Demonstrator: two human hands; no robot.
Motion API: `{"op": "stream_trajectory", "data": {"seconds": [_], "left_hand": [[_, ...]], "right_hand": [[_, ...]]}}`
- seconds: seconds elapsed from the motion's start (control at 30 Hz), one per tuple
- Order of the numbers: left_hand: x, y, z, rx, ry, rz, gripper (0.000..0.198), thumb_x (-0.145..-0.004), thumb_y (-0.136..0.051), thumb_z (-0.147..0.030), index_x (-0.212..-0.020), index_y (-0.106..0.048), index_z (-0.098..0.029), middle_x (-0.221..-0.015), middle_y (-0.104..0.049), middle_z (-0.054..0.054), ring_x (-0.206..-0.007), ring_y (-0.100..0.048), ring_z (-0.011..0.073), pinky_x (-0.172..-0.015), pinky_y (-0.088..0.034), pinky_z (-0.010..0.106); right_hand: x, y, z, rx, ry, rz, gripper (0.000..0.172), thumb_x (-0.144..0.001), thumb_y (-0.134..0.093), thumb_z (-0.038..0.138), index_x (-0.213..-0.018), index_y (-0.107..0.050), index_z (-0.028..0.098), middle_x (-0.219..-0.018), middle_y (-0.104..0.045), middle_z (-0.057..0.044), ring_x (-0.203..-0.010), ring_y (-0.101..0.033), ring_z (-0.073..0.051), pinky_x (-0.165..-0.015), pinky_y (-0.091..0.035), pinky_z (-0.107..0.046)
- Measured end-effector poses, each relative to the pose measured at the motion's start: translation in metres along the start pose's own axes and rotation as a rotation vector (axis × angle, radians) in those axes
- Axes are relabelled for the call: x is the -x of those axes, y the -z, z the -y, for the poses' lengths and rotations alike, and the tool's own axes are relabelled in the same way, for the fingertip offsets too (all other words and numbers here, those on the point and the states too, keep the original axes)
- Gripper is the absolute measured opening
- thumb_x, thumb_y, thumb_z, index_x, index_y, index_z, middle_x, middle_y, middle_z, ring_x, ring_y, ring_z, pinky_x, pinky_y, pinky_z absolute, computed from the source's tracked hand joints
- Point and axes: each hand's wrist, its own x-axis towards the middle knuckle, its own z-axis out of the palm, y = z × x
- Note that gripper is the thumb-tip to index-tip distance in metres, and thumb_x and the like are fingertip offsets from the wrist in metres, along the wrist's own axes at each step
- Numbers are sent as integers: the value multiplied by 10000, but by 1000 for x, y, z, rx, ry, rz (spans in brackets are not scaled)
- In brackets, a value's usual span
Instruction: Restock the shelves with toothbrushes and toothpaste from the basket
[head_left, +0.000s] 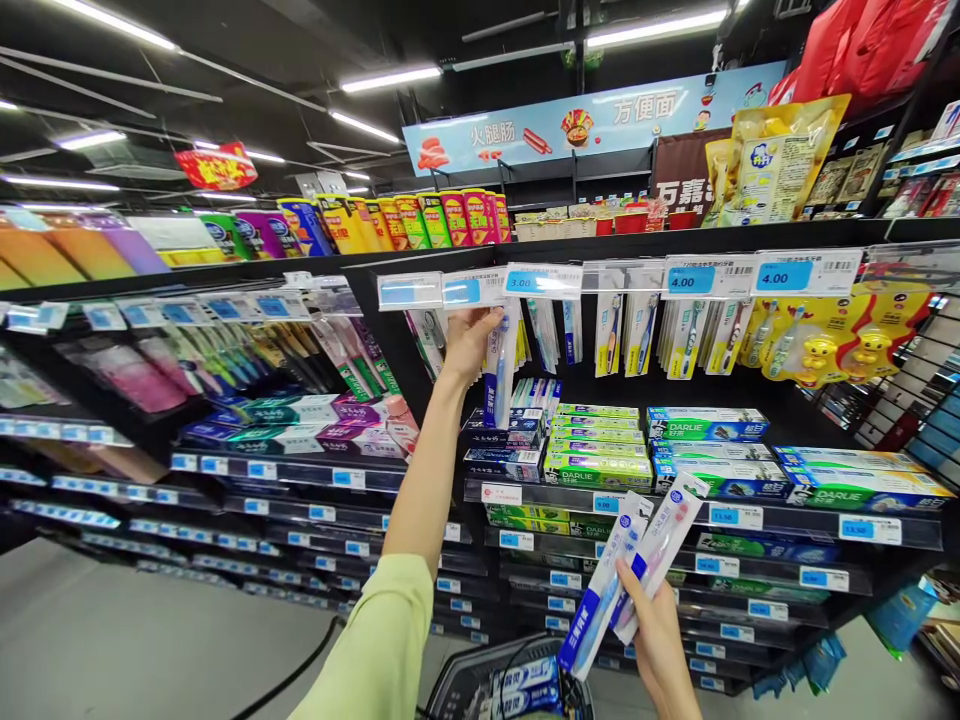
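Blue toothbrush pack (499, 385) upright, high centre; second blue pack (600, 592) and pink pack (666, 540) fanned, tilted, low right

Black store shelving (637, 243) in front of me: toothbrush packs (679, 335) hang in rows from pegs under a strip of price tags (784, 275), boxed toothpaste (705, 424) lies stacked on the ledge below, and bright snack bags (420, 220) stand along the top board.

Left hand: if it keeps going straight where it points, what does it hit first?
Left hand, closed on a toothbrush pack, points up and forward. Likely first contact: the price-label strip just above its fingertips. Depth is unclear, so the packs hanging behind may come first.
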Motion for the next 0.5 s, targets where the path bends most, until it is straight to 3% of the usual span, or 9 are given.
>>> {"op": "stream_trajectory", "data": {"seconds": [0.3,0.5], "left_hand": [[2,-9,22,2,-23,-75,547,-790,-794,-519,-1256,-658,-267,-1131,-777,87,-1240,-676,246,-1091,-513,395],[0,-7,36,30,-23,-108,459,-812,-778,-483,-1213,-689,-279,-1179,-766,72,-1221,-679,237,-1107,-493,386]], "right_hand": [[-3,7,-1,7,17,-25,698,-566,-963,535,-1101,-761,135,-1034,-817,-102,-980,-765,-339,-781,-643,-387],[-1,11,0,-4,10,-36,704,-579,-958,535,-1119,-745,138,-1026,-817,-91,-931,-769,-324,-732,-642,-366]]}}
